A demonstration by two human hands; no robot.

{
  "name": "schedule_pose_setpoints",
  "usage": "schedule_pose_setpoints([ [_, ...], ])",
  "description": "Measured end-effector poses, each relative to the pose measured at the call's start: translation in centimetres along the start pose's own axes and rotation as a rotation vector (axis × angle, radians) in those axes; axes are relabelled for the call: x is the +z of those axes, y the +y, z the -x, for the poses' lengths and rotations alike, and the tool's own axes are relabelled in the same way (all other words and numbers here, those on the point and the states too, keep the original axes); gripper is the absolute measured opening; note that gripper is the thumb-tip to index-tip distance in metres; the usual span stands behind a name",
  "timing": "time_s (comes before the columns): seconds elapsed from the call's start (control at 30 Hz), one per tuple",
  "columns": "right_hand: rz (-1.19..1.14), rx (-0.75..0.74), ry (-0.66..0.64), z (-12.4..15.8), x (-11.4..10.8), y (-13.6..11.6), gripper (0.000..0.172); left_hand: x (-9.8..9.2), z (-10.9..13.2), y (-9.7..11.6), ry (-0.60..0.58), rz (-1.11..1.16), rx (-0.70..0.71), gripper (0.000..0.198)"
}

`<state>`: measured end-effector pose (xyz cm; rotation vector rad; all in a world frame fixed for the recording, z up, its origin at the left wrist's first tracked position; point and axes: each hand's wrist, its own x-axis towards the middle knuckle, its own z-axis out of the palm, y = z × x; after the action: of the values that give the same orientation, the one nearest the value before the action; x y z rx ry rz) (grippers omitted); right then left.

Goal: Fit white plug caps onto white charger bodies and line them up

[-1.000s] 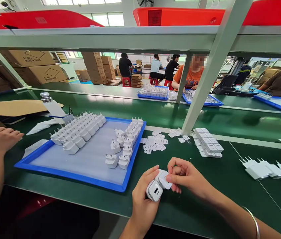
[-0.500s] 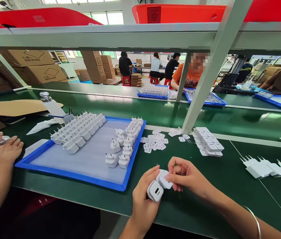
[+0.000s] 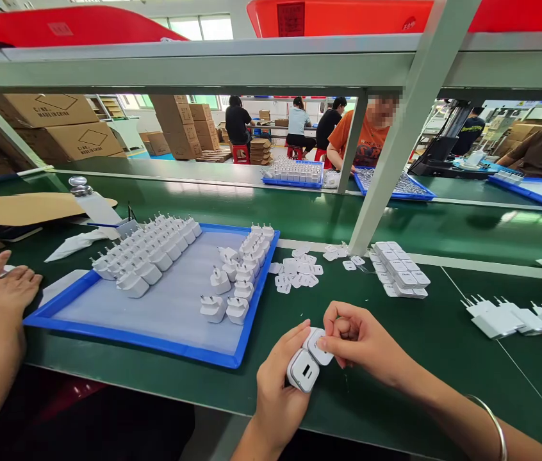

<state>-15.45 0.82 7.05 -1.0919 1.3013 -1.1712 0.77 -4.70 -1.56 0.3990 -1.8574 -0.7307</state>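
Note:
My left hand is closed around two white USB chargers held side by side over the table edge. The nearer USB charger shows a face with port slots. The farther charger has a face with faint print, perhaps a label. My right hand pinches at that farther charger's right edge, its thumb on the face; the fingers behind are partly hidden. Beyond my hands lie loose small white cards. To their right sits a stack of white square-faced blocks.
A blue-rimmed tray with rows of white plugs stands on the left. Another person's hand rests beside it. White two-pin chargers lie at right. A slanted post rises behind the cards. Co-workers sit across the bench.
The camera view has shifted slightly. Both hands keep the same hold; the chargers in my left hand have turned a little, showing more of the port face.

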Motion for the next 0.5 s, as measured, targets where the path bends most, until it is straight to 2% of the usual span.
schedule_pose_setpoints([
  [0.2,0.014,-0.008,0.012,0.02,0.16,0.13,0.034,0.04,-0.15,0.14,-0.001,0.01,-0.029,0.053],
  [0.5,0.051,-0.028,0.061,0.08,0.19,0.63,0.037,-0.04,-0.44,0.51,0.016,0.056,-0.161,0.047],
])
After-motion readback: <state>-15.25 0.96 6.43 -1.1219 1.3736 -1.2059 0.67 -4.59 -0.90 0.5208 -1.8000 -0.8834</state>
